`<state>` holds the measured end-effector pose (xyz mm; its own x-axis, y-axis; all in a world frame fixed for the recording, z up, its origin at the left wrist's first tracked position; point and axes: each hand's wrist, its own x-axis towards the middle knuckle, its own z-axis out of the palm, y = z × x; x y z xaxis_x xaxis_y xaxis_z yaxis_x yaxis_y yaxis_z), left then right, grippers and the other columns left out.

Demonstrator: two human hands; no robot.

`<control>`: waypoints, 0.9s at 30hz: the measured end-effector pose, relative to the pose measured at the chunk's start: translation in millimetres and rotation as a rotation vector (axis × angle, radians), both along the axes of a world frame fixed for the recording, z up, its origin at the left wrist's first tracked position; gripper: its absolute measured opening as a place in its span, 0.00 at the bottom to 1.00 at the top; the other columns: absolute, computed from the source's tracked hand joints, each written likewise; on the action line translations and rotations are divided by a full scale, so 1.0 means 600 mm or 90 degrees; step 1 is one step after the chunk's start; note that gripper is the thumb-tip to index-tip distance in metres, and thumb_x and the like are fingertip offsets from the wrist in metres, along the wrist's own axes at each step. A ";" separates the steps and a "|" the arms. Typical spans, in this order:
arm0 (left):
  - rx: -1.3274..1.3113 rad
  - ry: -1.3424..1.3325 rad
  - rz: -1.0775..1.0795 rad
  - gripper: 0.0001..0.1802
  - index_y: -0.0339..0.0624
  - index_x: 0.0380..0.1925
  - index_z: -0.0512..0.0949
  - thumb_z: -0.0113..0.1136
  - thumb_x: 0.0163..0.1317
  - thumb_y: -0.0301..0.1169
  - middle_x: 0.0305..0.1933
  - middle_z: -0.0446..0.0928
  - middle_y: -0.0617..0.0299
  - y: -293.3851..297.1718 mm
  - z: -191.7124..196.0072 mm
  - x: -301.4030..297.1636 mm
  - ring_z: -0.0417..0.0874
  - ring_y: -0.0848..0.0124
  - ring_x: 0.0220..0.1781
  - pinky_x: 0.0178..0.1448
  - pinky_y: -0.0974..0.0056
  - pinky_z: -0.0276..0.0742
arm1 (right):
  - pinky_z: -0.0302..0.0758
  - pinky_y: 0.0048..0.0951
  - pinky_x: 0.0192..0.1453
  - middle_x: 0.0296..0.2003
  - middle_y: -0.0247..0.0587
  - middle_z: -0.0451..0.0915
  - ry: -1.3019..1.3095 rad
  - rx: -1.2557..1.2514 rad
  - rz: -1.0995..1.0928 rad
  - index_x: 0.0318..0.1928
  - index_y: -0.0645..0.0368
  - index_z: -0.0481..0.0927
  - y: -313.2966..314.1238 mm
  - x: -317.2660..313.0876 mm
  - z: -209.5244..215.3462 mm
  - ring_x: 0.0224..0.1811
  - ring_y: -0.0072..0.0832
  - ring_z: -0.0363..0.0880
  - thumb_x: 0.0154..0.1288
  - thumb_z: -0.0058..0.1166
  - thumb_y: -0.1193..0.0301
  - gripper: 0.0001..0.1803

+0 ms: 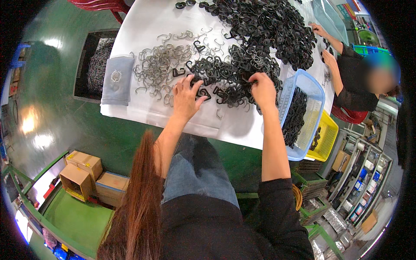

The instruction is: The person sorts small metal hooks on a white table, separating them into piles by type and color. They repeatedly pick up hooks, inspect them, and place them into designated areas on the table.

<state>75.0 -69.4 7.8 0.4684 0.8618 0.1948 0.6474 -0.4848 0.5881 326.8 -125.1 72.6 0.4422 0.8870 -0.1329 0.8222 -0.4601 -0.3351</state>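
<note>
head view writing: pale round mark (115, 76) on the grey cloth (116, 95) (too small to read)
left hand (185, 99): fingers spread over the black hooks (212, 70)
right hand (263, 90): fingers curled at that pile; cannot tell its grip
desk (147, 116): white, hooks lying left of the blue basket (315, 112)
floor (56, 86): green

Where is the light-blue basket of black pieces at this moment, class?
In the head view, the light-blue basket is right of centre at the edge of the white table, just right of the right hand, partly hiding the yellow basket.
</note>
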 end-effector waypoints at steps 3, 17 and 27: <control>-0.059 -0.006 0.027 0.13 0.51 0.41 0.78 0.61 0.53 0.31 0.50 0.71 0.57 0.017 -0.013 0.006 0.69 0.55 0.53 0.57 0.53 0.64 | 0.70 0.42 0.51 0.48 0.34 0.72 -0.107 0.063 0.132 0.39 0.44 0.78 0.030 -0.053 -0.012 0.53 0.39 0.68 0.44 0.57 0.77 0.18; 0.058 0.059 0.026 0.20 0.55 0.51 0.74 0.56 0.56 0.33 0.63 0.63 0.63 0.164 -0.020 -0.008 0.52 0.57 0.71 0.71 0.45 0.44 | 0.66 0.46 0.50 0.39 0.36 0.74 -0.172 -0.154 0.144 0.31 0.49 0.81 0.103 -0.064 -0.008 0.47 0.39 0.72 0.53 0.53 0.72 0.06; 0.011 0.211 -0.124 0.34 0.52 0.67 0.56 0.49 0.62 0.49 0.73 0.48 0.68 0.268 -0.040 0.029 0.39 0.64 0.75 0.70 0.34 0.32 | 0.55 0.47 0.67 0.61 0.48 0.63 0.012 0.281 0.112 0.60 0.58 0.65 0.287 -0.110 -0.144 0.65 0.45 0.59 0.64 0.45 0.61 0.26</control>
<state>92.5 91.3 -16.0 0.6634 0.7480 0.0180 0.6957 -0.6256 0.3530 260.5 47.3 -14.0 0.2819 0.9214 0.2675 0.8667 -0.1249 -0.4830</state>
